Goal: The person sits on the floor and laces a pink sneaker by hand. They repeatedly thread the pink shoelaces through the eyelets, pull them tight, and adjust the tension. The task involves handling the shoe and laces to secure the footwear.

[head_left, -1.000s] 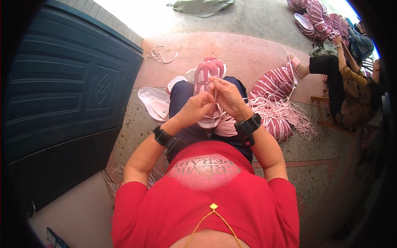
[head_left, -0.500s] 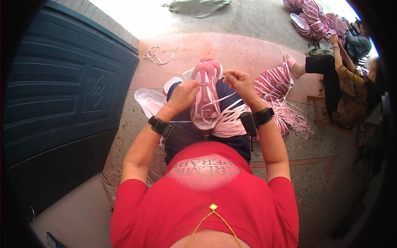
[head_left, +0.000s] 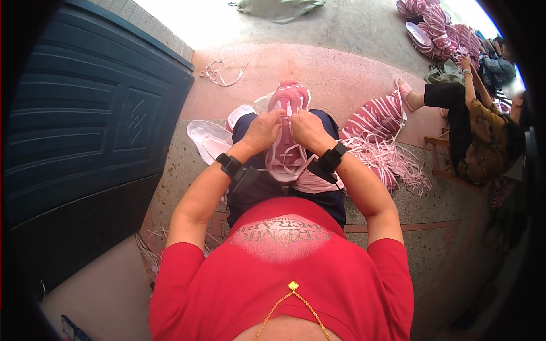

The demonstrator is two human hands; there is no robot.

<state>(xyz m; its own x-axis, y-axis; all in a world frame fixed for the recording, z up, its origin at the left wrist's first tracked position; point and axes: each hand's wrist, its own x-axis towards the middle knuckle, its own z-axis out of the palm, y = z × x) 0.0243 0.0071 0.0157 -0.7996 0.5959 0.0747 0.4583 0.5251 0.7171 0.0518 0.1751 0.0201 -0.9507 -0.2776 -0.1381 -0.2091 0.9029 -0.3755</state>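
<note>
A pink-and-white sneaker (head_left: 288, 152) rests on my lap between my hands, its tongue end pointing away from me. White lace crosses its front and hangs in a loop near my belly. My left hand (head_left: 265, 131) is closed at the shoe's left eyelet edge, thumb and finger pinched on the shoelace. On the opposite edge my right hand (head_left: 310, 132) is likewise closed, its fingertips pinching lace and partly hidden by the hand itself. A hank of pale pink laces (head_left: 314, 183) lies over my right thigh, under my right wrist.
White-pink shoes (head_left: 208, 140) lie left of my knees. Bundled pink shoe parts (head_left: 376, 116) and loose laces (head_left: 398, 162) lie to my right. One stray lace (head_left: 223, 74) is on the floor ahead. A dark blue door (head_left: 96, 113) stands left; a seated person (head_left: 483, 125) works at right.
My right hand has come in from the right, down to the shoe beside my left hand. The lace stretched toward it is no longer seen taut.
</note>
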